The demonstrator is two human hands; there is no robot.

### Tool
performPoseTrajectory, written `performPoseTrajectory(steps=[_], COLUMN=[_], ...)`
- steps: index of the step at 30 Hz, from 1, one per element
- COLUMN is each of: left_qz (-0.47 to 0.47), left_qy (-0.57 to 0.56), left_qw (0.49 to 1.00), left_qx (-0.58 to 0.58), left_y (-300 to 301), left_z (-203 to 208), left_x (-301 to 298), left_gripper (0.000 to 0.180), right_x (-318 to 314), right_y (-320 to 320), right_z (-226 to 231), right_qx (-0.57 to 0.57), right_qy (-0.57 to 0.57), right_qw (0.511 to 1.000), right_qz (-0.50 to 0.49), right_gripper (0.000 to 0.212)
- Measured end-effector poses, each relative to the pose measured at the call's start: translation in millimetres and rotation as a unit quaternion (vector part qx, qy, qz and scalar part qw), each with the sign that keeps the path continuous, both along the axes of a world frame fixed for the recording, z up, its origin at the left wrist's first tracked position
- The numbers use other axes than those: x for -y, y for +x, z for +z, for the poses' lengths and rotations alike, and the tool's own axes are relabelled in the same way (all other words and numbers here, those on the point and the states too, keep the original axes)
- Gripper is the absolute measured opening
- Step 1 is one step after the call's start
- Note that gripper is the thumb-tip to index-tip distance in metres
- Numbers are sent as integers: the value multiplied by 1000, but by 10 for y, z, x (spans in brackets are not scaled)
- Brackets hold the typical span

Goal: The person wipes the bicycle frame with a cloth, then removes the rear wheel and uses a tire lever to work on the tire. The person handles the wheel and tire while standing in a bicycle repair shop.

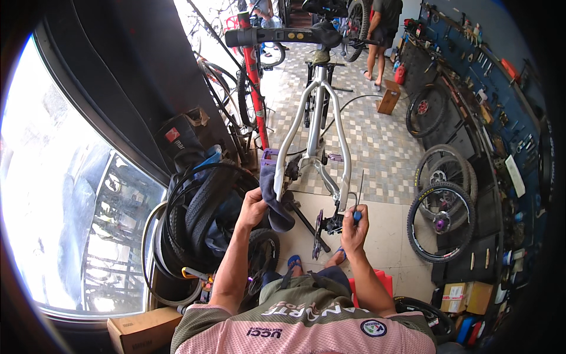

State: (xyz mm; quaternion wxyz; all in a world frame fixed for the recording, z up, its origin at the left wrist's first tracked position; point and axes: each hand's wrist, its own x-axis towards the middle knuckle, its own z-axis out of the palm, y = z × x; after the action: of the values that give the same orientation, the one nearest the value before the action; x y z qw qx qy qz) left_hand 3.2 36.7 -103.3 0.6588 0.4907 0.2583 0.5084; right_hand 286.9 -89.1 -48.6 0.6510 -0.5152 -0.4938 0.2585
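A silver bicycle frame [319,112] hangs in front of me from a red repair stand [254,88]. At the lower end of its left stay, my left hand [253,207] is closed on a purple-grey cloth [272,194] draped against the tube. My right hand [354,229] is closed around a thin tool with a blue handle [357,216], its slim metal shaft pointing up beside the right stay. Just left of that hand, a black rear derailleur [333,223] with its cage hanging down sits at the frame's end. The tool's tip touches nothing I can make out.
Tires [206,206] are heaped at left beside a window. Loose wheels [442,221] lean along the right wall under a tool board [489,65]. A cardboard box [389,97] stands on the tiled floor, near another person [384,35]. A red object [377,282] is by my right leg.
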Motion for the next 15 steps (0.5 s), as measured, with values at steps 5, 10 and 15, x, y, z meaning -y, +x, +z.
performPoseTrajectory(steps=[5,10,15], left_qz=[76,100,93], left_qy=[54,53,60], left_qw=[992,989,989], left_qx=[-83,-98,-94], left_y=[115,90,73], left_z=[201,173,206], left_x=[54,49,28], left_gripper=[21,20,23], right_x=[0,-9,8], right_y=[45,59,47], right_z=[4,-61,-37], right_qx=[1,-3,-24], right_qy=[-7,1,-12], right_qw=[1000,1000,1000], right_qz=[1,7,14], right_gripper=[16,15,15])
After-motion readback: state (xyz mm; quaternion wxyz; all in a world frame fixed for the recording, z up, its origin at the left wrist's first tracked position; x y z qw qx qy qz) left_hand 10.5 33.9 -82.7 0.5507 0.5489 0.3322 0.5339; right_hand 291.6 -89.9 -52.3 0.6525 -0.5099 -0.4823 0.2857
